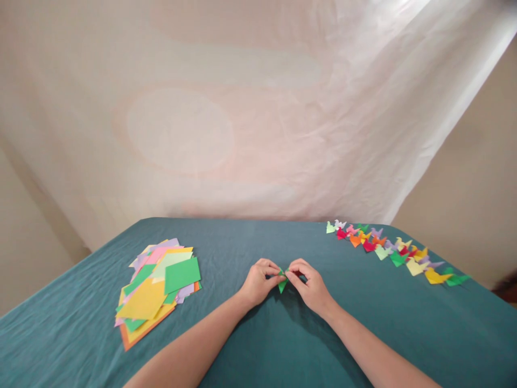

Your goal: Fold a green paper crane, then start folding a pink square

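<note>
We hold the green folded paper (282,285) between left hand (260,281) and right hand (310,284), each grip closed on it. To its right, many paper birds (398,259) appear finished; to its left, sheets (153,295) lie unfolded, and this paper seems unfinished.

Bare forearms (194,345) taper to narrower wrists (244,302); the left grip (258,281) and right grip (309,283) are bare too.

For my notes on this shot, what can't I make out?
Head view:
- Green paper: partly hidden by the left hand and right hand.
- Paper pile: lower layers mostly covered by upper ones.
- Paper birds: fine folds too small.
- Dark thing, far right: cut off by the picture's edge.
</note>
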Demonstrator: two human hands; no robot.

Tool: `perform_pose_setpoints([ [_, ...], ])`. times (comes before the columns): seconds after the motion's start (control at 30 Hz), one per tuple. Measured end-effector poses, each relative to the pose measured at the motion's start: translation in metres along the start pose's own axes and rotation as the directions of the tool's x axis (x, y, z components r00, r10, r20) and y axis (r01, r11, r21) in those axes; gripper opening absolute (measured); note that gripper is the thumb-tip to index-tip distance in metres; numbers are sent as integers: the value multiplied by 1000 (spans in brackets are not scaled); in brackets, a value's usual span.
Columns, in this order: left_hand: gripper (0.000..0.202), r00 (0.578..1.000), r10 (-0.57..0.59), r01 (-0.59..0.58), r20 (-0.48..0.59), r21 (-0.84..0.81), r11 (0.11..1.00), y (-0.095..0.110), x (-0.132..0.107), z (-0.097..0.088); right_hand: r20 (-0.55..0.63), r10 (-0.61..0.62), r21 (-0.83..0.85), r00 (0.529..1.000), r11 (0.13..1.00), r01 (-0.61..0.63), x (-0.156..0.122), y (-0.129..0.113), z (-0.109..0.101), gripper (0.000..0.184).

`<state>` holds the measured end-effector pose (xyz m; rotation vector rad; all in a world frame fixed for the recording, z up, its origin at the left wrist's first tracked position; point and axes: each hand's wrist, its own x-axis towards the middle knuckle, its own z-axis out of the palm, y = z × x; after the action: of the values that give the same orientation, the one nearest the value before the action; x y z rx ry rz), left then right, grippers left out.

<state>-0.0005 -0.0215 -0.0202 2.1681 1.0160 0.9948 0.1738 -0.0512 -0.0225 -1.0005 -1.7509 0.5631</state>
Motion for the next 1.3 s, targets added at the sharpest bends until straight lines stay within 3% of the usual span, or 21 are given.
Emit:
perform_pose_setpoints([
  [0.7,14,1000,-8,8,-3,-13,1000,2,-1,0,-7,43,46,999,998,-42,1,-1,0,19],
  [1.0,15,999,-29,29,-28,6,1000,6,1,-4,35,111,62,993,992,-113,-1,10,4,16],
  [1.3,15,999,-25,26,-36,17,1000,7,0,-5,21,86,4,996,996,-86,-1,5,3,20],
])
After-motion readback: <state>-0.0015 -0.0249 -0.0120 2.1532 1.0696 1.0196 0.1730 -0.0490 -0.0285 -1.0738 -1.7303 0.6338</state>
